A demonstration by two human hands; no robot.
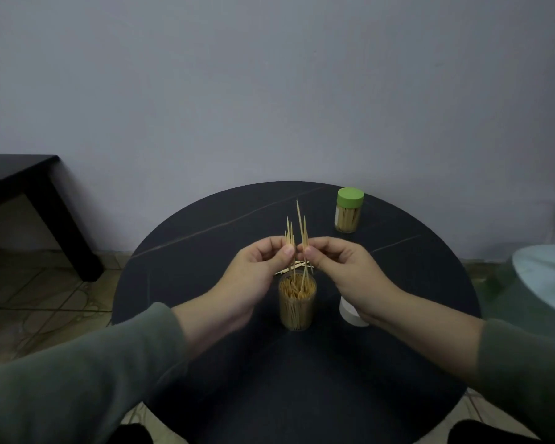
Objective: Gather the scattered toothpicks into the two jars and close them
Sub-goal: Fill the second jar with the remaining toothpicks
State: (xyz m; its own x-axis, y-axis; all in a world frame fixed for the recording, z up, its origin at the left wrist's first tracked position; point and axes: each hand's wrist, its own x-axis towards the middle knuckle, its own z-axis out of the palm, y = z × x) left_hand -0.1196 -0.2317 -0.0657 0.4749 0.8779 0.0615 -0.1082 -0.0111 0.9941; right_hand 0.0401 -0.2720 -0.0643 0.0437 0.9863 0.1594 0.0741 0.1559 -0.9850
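While both hands work above the round dark bench [205,225], the left hand [257,267] pinches a small bundle of toothpicks [290,238] between thumb and curled fingers, and the right hand [337,264] pinches a second, smaller group of toothpicks [302,225] in the same manner. Both bundles stand nearly upright, long axes close to vertical, pointed tips up and leaning slightly away from the person. Lower ends hang just above the mouth of the open jar [297,306].

The open jar stands upright on the bench directly below the hands, without a lid, and is packed with toothpicks set vertically (tips up, filling it to the rim). A few loose toothpicks [290,267] lie flat on the bench just behind this jar, long axes running roughly left to right, partly hidden by the hands.

A white lid [350,314] rests on the bench beside the open jar, partly covered by the right wrist. The second jar [348,213] stands upright near the far right edge of the bench, closed with a green lid [350,197], toothpicks visible inside.

A dark table [20,177] stands at the left by the wall.
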